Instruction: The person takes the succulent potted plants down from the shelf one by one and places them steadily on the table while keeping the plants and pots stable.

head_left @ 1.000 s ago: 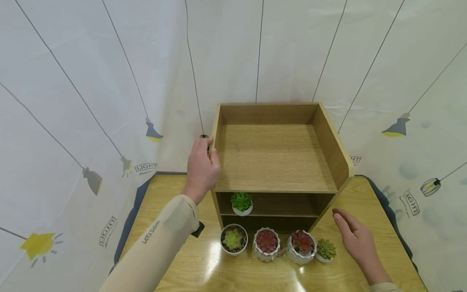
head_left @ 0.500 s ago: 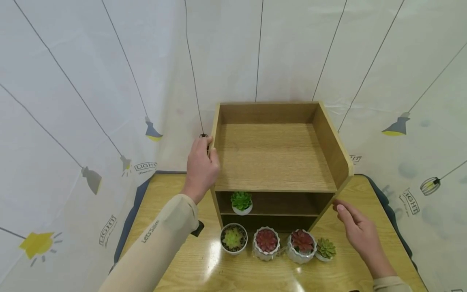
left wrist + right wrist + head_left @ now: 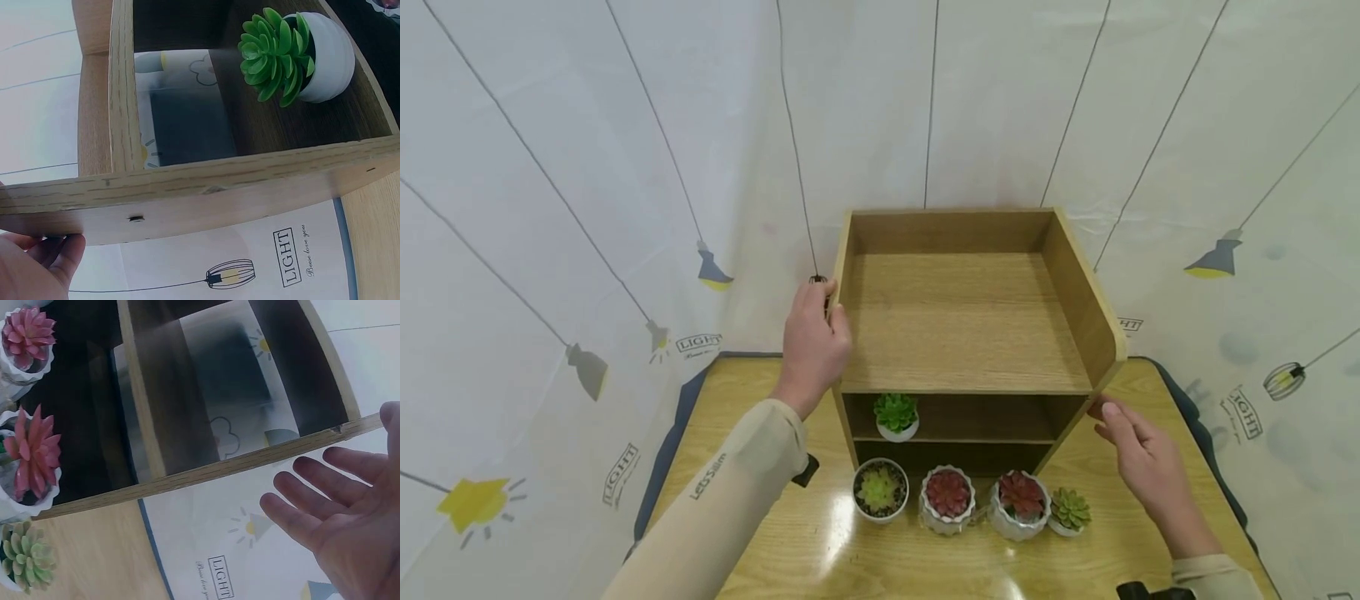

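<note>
A wooden shelf unit (image 3: 970, 325) stands at the back of a yellow table (image 3: 760, 517). My left hand (image 3: 814, 346) grips the top of its left side panel, fingers over the edge (image 3: 44, 250). My right hand (image 3: 1138, 467) is open, fingers straight, close beside the shelf's right front edge; the right wrist view shows the open palm (image 3: 337, 519) just short of the panel. A small green succulent in a white pot (image 3: 897, 417) sits on the middle shelf (image 3: 294, 56).
Along the table in front of the shelf stand a green succulent pot (image 3: 881, 490), two red succulent pots (image 3: 949, 498) (image 3: 1019, 502) and a small green one (image 3: 1069, 512). White sheets printed with lamps hang behind and at both sides.
My right hand has moved up and in toward the shelf's right side panel. The left hand has stayed on the left panel.
</note>
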`<state>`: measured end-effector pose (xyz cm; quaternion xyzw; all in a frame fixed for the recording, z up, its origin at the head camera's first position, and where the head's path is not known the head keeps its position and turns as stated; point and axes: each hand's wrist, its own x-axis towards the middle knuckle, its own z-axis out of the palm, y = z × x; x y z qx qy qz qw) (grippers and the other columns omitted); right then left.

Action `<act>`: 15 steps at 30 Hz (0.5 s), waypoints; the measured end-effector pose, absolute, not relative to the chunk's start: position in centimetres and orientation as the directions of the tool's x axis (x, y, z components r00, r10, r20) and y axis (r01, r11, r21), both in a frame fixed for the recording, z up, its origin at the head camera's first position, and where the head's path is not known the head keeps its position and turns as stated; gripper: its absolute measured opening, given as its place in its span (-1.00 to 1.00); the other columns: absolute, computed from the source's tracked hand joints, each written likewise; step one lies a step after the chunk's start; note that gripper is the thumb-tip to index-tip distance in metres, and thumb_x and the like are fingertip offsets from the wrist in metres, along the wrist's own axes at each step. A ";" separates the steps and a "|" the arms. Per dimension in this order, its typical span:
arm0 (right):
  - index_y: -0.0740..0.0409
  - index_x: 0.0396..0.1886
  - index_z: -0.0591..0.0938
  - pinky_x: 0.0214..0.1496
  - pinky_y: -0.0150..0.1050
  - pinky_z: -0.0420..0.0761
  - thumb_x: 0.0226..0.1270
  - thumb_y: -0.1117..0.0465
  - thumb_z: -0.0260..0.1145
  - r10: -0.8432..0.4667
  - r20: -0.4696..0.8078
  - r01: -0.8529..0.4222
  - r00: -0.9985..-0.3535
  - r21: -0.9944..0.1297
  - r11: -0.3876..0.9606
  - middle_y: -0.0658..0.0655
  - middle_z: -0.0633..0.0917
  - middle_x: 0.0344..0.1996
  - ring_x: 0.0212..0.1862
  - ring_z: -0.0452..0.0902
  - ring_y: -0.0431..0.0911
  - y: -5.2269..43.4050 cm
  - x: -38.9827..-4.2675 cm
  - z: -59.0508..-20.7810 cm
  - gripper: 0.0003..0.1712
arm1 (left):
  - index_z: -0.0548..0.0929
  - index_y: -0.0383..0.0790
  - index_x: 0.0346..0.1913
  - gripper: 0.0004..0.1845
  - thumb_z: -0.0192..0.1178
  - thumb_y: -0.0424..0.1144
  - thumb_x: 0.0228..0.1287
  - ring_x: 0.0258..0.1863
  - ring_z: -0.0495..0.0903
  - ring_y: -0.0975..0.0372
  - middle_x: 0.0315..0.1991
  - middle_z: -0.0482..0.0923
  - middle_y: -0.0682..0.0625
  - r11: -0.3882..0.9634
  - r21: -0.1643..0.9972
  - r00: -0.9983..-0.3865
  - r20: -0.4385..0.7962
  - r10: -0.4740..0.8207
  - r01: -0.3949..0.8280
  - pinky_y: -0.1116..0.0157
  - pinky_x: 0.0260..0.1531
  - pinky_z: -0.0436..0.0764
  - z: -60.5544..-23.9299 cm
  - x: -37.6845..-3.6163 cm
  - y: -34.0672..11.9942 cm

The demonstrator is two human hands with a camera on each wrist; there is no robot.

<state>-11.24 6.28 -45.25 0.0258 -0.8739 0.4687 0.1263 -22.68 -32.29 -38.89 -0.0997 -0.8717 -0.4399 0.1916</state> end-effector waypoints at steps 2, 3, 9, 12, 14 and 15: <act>0.48 0.41 0.44 0.02 -0.65 0.55 0.73 0.16 -0.06 0.071 0.254 -0.173 -0.965 -0.815 0.554 -0.02 0.65 0.12 0.03 0.47 -0.67 6.3 -11.3 -44.9 -0.47 | 0.46 -0.50 0.32 -0.57 -0.14 -0.36 0.54 -0.19 0.49 -0.04 0.13 0.48 -0.35 0.594 0.726 -0.905 0.426 0.005 0.346 0.05 -0.16 0.61 -38.9 -22.7 -32.3; 0.49 0.41 0.44 0.01 -0.64 0.55 0.73 0.16 -0.06 0.072 0.255 -0.173 -0.964 -0.812 0.557 0.09 0.65 0.13 0.02 0.47 -0.67 6.3 -11.4 -44.8 -0.46 | 0.46 -0.50 0.32 -0.57 -0.14 -0.36 0.54 -0.19 0.49 -0.04 0.13 0.48 -0.35 0.595 0.724 -0.903 0.429 0.006 0.348 0.05 -0.16 0.60 -38.9 -22.6 -32.3; 0.53 0.42 0.40 0.00 -0.67 0.53 0.73 0.16 -0.07 0.074 0.263 -0.179 -0.962 -0.810 0.559 0.44 0.61 0.17 0.00 0.45 -0.70 6.4 -11.9 -44.1 -0.45 | 0.46 -0.50 0.33 -0.56 -0.14 -0.36 0.54 -0.18 0.50 -0.04 0.12 0.49 -0.35 0.595 0.724 -0.902 0.431 0.006 0.350 0.04 -0.16 0.61 -38.8 -22.6 -32.2; 0.53 0.44 0.38 0.02 -0.70 0.49 0.73 0.17 -0.08 0.060 0.271 -0.193 -0.961 -0.807 0.558 0.61 0.52 0.24 0.00 0.42 -0.72 6.5 -12.2 -43.7 -0.44 | 0.46 -0.50 0.33 -0.56 -0.13 -0.35 0.54 -0.15 0.51 -0.06 0.13 0.49 -0.36 0.597 0.723 -0.902 0.431 0.004 0.348 0.02 -0.12 0.62 -38.8 -22.5 -32.3; 0.51 0.44 0.39 0.01 -0.72 0.47 0.73 0.16 -0.06 0.063 0.280 -0.197 -0.958 -0.800 0.567 0.55 0.53 0.26 -0.02 0.43 -0.73 6.6 -12.5 -43.3 -0.44 | 0.46 -0.51 0.32 -0.57 -0.13 -0.36 0.54 -0.13 0.52 -0.08 0.13 0.49 -0.37 0.599 0.721 -0.901 0.434 0.004 0.350 0.01 -0.09 0.62 -38.8 -22.5 -32.3; 0.49 0.43 0.42 0.01 -0.72 0.47 0.73 0.15 -0.06 0.064 0.287 -0.200 -0.956 -0.794 0.574 0.44 0.58 0.26 -0.02 0.44 -0.72 6.7 -12.6 -43.1 -0.45 | 0.46 -0.51 0.33 -0.57 -0.13 -0.36 0.54 -0.11 0.53 -0.08 0.14 0.49 -0.37 0.600 0.719 -0.901 0.435 0.006 0.351 0.01 -0.07 0.62 -38.8 -22.5 -32.3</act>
